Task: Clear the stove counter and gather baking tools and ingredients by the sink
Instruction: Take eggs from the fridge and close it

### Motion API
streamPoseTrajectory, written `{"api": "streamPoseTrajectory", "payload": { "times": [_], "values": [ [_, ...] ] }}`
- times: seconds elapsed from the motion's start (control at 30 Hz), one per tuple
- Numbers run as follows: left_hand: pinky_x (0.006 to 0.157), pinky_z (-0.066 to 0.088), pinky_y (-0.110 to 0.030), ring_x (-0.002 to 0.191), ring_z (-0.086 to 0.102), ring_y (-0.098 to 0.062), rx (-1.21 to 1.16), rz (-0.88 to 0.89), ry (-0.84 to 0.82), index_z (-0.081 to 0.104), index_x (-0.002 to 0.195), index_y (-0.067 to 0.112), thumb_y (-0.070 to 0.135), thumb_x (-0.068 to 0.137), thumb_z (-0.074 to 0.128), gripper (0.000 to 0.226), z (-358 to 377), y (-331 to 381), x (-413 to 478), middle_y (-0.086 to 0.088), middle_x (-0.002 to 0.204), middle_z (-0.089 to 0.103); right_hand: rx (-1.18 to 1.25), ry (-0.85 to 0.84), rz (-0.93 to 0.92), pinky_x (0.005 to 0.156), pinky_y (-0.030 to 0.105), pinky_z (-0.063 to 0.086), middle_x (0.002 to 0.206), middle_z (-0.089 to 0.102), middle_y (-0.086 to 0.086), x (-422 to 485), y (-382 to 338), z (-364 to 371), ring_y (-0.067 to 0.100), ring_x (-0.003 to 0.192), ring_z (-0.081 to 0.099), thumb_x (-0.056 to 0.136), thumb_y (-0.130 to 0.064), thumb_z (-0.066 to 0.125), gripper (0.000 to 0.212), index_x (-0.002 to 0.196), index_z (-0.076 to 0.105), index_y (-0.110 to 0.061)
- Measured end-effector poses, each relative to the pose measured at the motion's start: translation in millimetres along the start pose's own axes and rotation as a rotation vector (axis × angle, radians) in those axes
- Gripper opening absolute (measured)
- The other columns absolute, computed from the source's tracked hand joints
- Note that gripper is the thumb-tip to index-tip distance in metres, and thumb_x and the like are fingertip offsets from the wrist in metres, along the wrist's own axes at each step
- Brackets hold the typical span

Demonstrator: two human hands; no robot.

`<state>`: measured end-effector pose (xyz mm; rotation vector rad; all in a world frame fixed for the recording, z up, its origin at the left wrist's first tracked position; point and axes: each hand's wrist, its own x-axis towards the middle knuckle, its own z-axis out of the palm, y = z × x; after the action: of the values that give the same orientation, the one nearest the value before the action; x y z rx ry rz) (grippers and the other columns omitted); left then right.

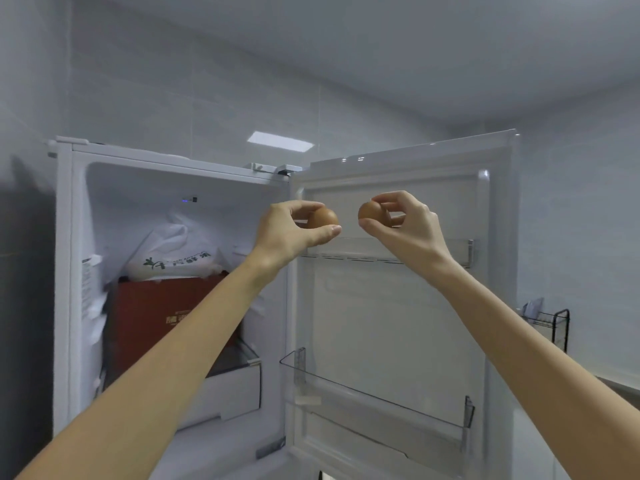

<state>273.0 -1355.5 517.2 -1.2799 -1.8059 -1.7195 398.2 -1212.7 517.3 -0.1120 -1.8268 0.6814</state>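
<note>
Each egg is half hidden by fingers: left hand (291, 225) pinches one brown egg (322, 220), right hand (403, 220) pinches another egg (370, 213), just above the door shelf (457, 249) edge.

Two bare forearms fill my remote feed. The long, slender left forearm (166, 358) occupies the lower left of the frame, and the equally slender right forearm (519, 341) the lower right. From my station I see uncovered skin from the frame edges up to both wrists, smooth and even. The bare left hand (294, 226), at centre frame, shows a short, neatly trimmed thumbnail (335, 230). The bare right hand (405, 223), just right of centre, shows creased knuckles.
</note>
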Motion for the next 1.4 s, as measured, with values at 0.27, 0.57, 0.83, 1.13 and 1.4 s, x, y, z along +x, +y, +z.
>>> {"api": "streamPoseTrajectory", "payload": {
  "times": [0.27, 0.57, 0.83, 1.13, 1.4],
  "values": [
    [0.081, 0.053, -0.019, 0.09, 0.067, -0.006, 0.043, -0.052, 0.024, 0.07, 0.108, 0.021, 0.028, 0.064, 0.086, 0.048, 58.5, 23.2, -51.7, 0.004, 0.1, 0.07, 0.085, -0.115, 0.019, 0.061, 0.003, 0.045, 0.103, 0.064, -0.005, -36.1, 39.5, -68.8, 0.008, 0.083, 0.064, 0.076, -0.024, 0.076, 0.047, 0.118, 0.055, -0.023],
    [0.082, 0.054, -0.022, 0.089, 0.068, -0.005, 0.068, -0.171, 0.014, 0.07, 0.107, 0.023, 0.027, 0.064, 0.086, 0.046, 145.7, 41.6, -101.2, 0.007, 0.099, 0.071, 0.109, -0.277, 0.105, 0.068, 0.013, 0.047, 0.104, 0.064, -0.002, -66.6, 113.3, -154.7, 0.01, 0.086, 0.063, 0.077, -0.02, 0.077, 0.065, 0.129, 0.038, -0.023],
    [0.074, 0.053, -0.016, 0.087, 0.068, -0.007, 0.079, -0.275, -0.063, 0.069, 0.109, 0.021, 0.023, 0.067, 0.084, 0.045, 213.5, 33.6, -131.2, 0.002, 0.101, 0.07, 0.2, -0.411, 0.369, 0.087, 0.028, 0.038, 0.098, 0.063, -0.007, -103.0, 194.6, -194.3, 0.012, 0.098, 0.06, 0.08, -0.023, 0.075, 0.095, 0.148, 0.009, -0.018],
    [0.073, 0.051, -0.011, 0.087, 0.068, -0.005, 0.157, -0.337, -0.093, 0.07, 0.108, 0.022, 0.025, 0.066, 0.085, 0.044, 240.7, 17.0, -152.6, 0.004, 0.101, 0.071, 0.302, -0.556, 0.628, 0.106, 0.045, 0.041, 0.099, 0.067, -0.004, -100.5, 248.4, -175.2, 0.018, 0.102, 0.063, 0.074, -0.026, 0.081, 0.116, 0.152, -0.005, -0.017],
    [0.068, 0.046, -0.005, 0.083, 0.064, 0.003, 0.256, -0.336, -0.081, 0.07, 0.108, 0.023, 0.026, 0.067, 0.084, 0.043, 219.9, 25.0, -170.7, 0.006, 0.101, 0.07, 0.513, -0.649, 0.692, 0.092, 0.038, 0.052, 0.117, 0.063, 0.015, -101.1, 255.4, -182.7, 0.025, 0.103, 0.067, 0.077, -0.011, 0.077, 0.108, 0.152, 0.0, -0.026]
  ]
}}
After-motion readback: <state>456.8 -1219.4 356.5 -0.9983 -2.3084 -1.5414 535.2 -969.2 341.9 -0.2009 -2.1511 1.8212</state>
